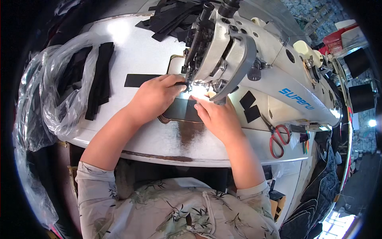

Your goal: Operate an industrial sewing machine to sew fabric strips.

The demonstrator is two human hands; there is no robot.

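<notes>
A white industrial sewing machine [274,81] stands over the table, its lamp glaring at the needle area. Under my left hand [156,98] lies a flat black fabric strip [135,80], its left end sticking out beyond the wrist. The left fingers are closed and press the strip close to the presser foot. From the right side, my right hand [219,117] reaches to the same spot, thumb and index finger drawn close together. Glare and the machine head hide what lies between those fingertips.
Black strips [175,18] are heaped behind the machine head. More strips [99,79] lie at left beside a clear plastic bag [51,95]. Two short black pieces [250,106] and red-handled scissors [279,140] are on the right. Black thread cones [361,97] stand farther right.
</notes>
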